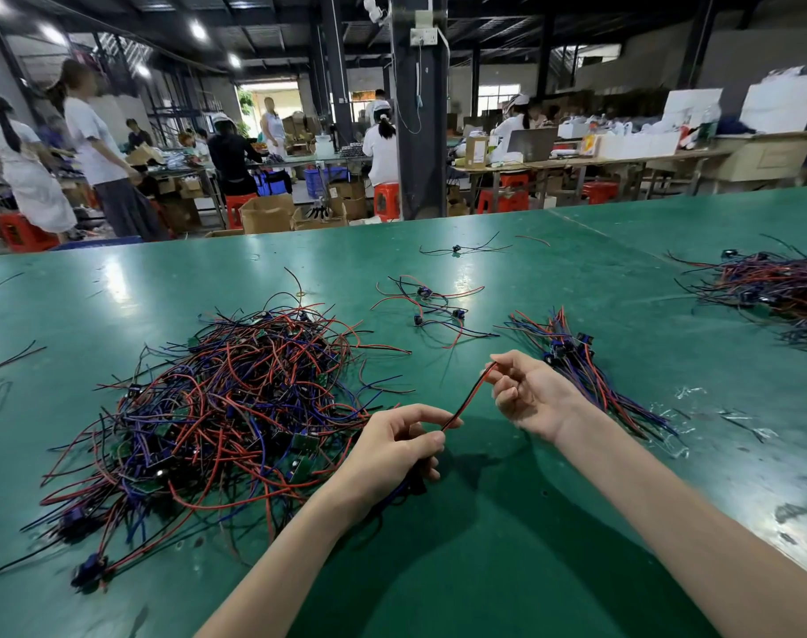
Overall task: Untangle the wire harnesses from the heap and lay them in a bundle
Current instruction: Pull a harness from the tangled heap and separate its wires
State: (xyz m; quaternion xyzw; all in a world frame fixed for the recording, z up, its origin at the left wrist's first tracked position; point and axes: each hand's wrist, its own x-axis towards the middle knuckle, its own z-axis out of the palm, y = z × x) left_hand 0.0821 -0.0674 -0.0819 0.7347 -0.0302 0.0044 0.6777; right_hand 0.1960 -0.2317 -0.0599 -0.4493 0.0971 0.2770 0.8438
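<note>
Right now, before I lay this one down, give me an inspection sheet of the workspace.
Surface: green table mat, glossy, with glare patches.
Job's things: tangled heap at left; tidy bundle beyond the right hand; held harness spans both hands.
Clutter: loose harnesses mid-table; second pile far right; clear scraps beside the bundle.
Grippers: left hand pinches the held harness low; right hand pinches its upper end.
Cables: red and black wires run straight between the hands; the lower end is hidden by the left hand.
Surroundings: workers, red stools, cardboard boxes behind.
</note>
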